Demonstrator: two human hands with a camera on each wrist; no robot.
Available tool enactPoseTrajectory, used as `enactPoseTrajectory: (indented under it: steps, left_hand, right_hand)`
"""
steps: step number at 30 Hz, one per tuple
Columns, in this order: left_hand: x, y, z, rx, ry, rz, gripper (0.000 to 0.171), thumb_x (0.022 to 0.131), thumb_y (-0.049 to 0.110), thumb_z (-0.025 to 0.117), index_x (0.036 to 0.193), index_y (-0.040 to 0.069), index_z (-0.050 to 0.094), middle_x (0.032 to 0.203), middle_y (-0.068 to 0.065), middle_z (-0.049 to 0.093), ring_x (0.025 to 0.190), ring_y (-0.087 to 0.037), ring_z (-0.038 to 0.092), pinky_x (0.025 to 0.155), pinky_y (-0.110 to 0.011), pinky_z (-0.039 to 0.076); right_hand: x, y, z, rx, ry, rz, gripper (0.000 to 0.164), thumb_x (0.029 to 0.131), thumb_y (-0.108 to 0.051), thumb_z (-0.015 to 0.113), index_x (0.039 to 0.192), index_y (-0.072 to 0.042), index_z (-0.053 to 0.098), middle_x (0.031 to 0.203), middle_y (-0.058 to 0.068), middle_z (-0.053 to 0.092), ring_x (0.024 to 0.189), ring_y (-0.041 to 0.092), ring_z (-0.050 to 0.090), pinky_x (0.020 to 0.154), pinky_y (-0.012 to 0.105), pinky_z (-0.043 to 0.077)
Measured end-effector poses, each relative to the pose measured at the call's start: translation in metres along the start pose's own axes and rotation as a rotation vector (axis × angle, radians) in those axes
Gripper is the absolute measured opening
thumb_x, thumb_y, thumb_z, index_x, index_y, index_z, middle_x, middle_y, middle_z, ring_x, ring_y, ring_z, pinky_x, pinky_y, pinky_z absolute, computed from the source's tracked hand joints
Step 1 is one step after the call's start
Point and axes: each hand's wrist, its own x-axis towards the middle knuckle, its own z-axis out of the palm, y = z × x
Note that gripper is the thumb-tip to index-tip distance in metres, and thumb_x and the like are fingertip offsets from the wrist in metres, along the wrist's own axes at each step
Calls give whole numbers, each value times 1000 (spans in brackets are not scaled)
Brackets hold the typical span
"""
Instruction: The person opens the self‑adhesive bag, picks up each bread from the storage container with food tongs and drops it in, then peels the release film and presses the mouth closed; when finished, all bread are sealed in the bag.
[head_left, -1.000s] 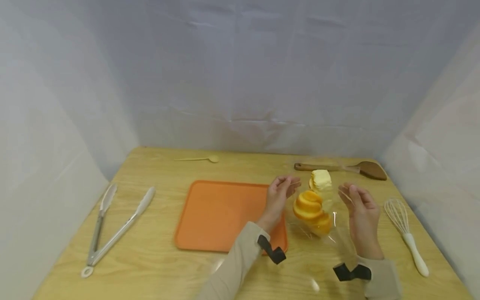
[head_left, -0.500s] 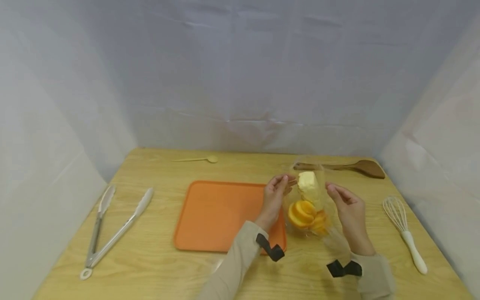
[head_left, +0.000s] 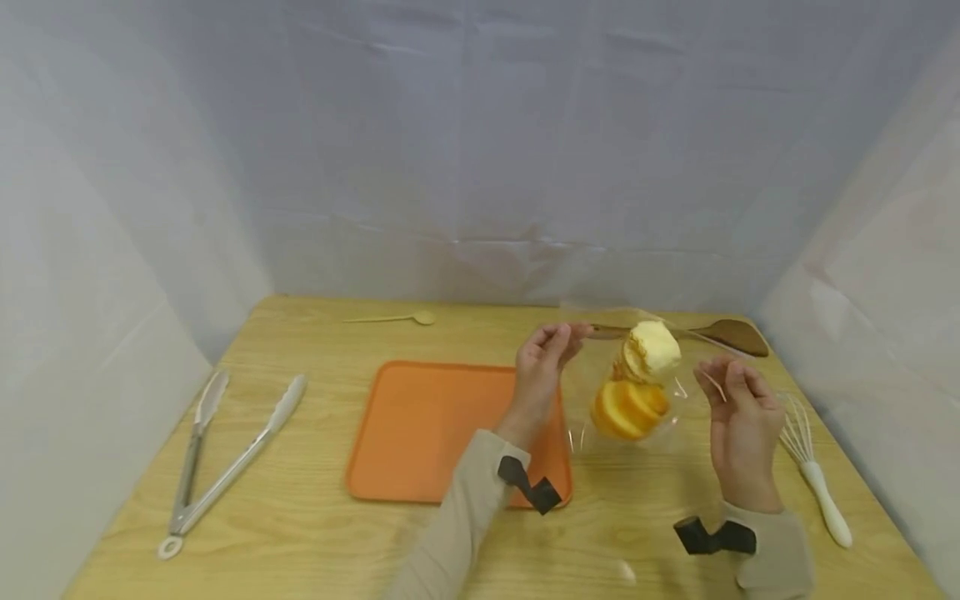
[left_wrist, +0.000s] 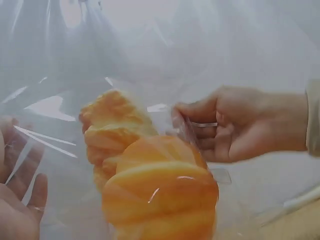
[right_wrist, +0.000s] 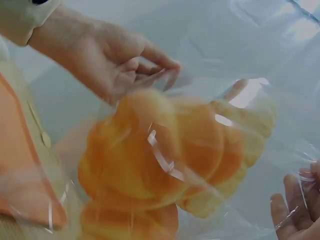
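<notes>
A clear plastic bag (head_left: pixel 679 388) hangs between my two hands, lifted over the right part of the table. Inside it lie a golden, ridged croissant-like bread (head_left: pixel 630 410) and, above that, a pale yellow bread piece (head_left: pixel 654 350) with a browned side. My left hand (head_left: pixel 542 367) pinches the bag's upper left edge between thumb and fingers. On the other side, my right hand (head_left: pixel 742 433) pinches the right edge. In the left wrist view, the clear film stretches around the breads, with the right hand (left_wrist: pixel 240 125) beside them.
An orange tray (head_left: pixel 435 433) lies left of the bag. Open tongs (head_left: pixel 225 475) are at far left, a small spoon (head_left: pixel 424 318) at the back. A wooden spatula (head_left: pixel 738 336) lies behind the bag, and a white whisk (head_left: pixel 821 496) rests by the right edge.
My hands first came closer together, then spread apart again, the left rising slightly and the right moving rightward. The bag and the breads in it shifted up and to the right.
</notes>
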Motion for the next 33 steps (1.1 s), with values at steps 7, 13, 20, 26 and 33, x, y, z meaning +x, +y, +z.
enactPoseTrajectory:
  steps: [7, 13, 20, 26, 33]
  left_hand:
    - [-12, -24, -5, -38, 53, -145, 13, 104, 17, 47, 96, 13, 58, 115, -9, 71, 111, -17, 67, 106, -38, 48]
    - [-16, -37, -7, -83, 91, -161, 13, 104, 17, 44, 101, 11, 55, 126, -20, 64, 117, -23, 64, 106, -37, 48]
    - [-16, -35, -2, -90, 47, -170, 13, 106, 19, 41, 99, 14, 51, 110, -2, 72, 105, -11, 67, 110, -44, 43]
    - [-16, -33, 0, -115, 35, -181, 14, 106, 18, 41, 100, 14, 52, 98, 9, 71, 98, -6, 68, 106, -37, 48]
    - [-14, -36, 1, -157, 156, -116, 16, 106, 14, 39, 95, 13, 50, 93, 6, 71, 91, -9, 69, 98, -33, 53]
  right_hand:
    - [-5, 11, -15, -119, 95, 80, 22, 97, 3, 51, 82, 6, 67, 79, 13, 71, 75, 20, 70, 73, 29, 61]
    - [-8, 18, -24, -225, 181, 92, 15, 96, -3, 58, 86, 2, 68, 75, 7, 68, 71, 15, 67, 69, 23, 59]
    - [-2, 19, -22, -558, 59, 52, 20, 97, -2, 55, 112, -4, 68, 82, -1, 61, 75, 9, 61, 77, 18, 55]
    - [9, 21, -15, -784, 121, 74, 10, 95, -14, 63, 94, -15, 73, 83, -9, 65, 74, 3, 59, 73, 12, 52]
    - [7, 19, -13, -258, 149, 18, 9, 97, -6, 56, 91, -1, 58, 88, 7, 69, 77, 16, 67, 75, 25, 59]
